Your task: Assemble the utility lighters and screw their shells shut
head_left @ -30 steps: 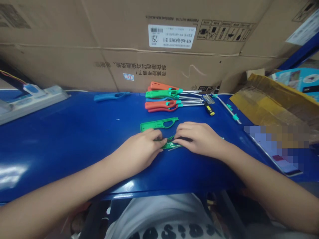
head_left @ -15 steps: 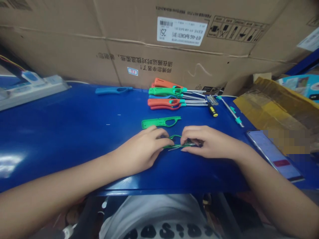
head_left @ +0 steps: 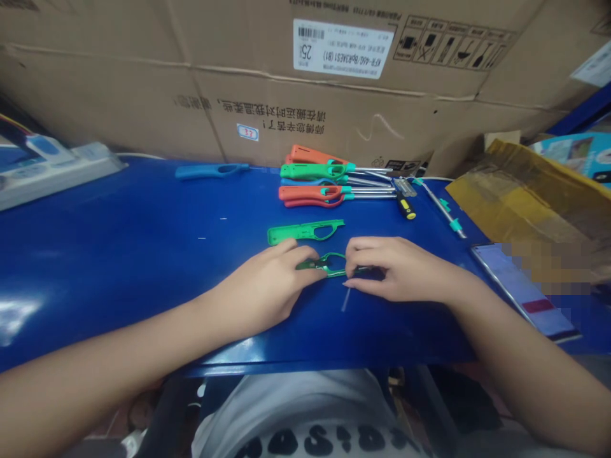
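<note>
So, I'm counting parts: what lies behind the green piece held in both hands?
Just behind the green piece lies a green half shell, then a pile of lighters by the cardboard box. The left hand and right hand hide the piece's ends.

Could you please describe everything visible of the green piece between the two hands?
The green piece looks like glossy plastic: a slim handle shell with an oval trigger loop. It lies sideways, low at the blue table, pinched at both ends by the left hand and right hand, which hide most of it.
</note>
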A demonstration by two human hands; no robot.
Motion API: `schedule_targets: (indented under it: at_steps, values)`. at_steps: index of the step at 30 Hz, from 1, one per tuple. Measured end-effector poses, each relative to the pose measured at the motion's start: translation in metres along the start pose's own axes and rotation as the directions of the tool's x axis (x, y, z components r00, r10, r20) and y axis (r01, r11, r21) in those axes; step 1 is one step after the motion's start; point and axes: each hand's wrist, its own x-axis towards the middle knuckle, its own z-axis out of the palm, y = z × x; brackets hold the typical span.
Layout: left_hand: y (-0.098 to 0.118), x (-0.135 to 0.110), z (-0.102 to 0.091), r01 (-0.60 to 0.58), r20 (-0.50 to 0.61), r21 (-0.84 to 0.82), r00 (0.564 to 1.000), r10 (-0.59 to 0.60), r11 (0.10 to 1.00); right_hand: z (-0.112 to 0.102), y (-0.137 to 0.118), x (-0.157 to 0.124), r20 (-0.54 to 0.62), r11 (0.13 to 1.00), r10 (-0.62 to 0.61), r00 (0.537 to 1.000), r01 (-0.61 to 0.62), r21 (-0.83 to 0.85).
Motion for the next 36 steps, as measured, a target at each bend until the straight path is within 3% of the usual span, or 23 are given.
schedule_targets:
  at_steps: [8,18,22,24,26,28,30,33,36]
  values:
    - [0.0,0.0,0.0,0.001,-0.006,0.002,1.0,-0.001,1.0,0.005,0.001,0.003,-0.041,0.995,0.011,0.999,-0.015,-0.1]
    - [-0.002,0.001,0.001,0.014,-0.012,-0.027,1.0,-0.014,1.0,0.008,0.001,0.002,-0.067,0.996,-0.016,0.998,0.01,-0.087]
    - [-0.004,0.001,0.002,0.02,-0.019,0.008,1.0,-0.02,1.0,0.006,0.007,0.004,-0.243,0.997,0.028,0.97,-0.045,-0.063]
    - [-0.005,0.001,0.001,0.017,-0.027,0.035,1.0,-0.016,0.999,0.0,0.017,0.004,-0.391,0.978,0.119,0.912,-0.175,-0.11]
    - [-0.006,0.0,0.001,0.013,-0.031,0.05,0.999,-0.012,0.999,-0.01,0.032,0.003,-0.518,0.912,0.252,0.817,-0.38,-0.156]
    - [-0.008,0.0,0.002,0.007,-0.033,0.047,0.999,-0.005,0.999,-0.023,0.051,-0.003,-0.594,0.764,0.437,0.676,-0.627,-0.152]
    - [-0.009,0.0,0.002,0.001,-0.034,0.038,0.999,0.0,0.999,-0.035,0.07,-0.013,-0.586,0.543,0.625,0.515,-0.827,-0.147]
    - [-0.009,0.001,0.003,0.002,-0.018,0.04,1.0,-0.001,0.999,-0.05,0.096,-0.03,-0.595,0.35,0.727,0.343,-0.93,-0.107]
    - [-0.006,0.002,0.001,0.025,-0.006,0.048,1.0,-0.025,0.999,-0.057,0.115,-0.042,-0.586,0.25,0.773,0.244,-0.965,-0.072]
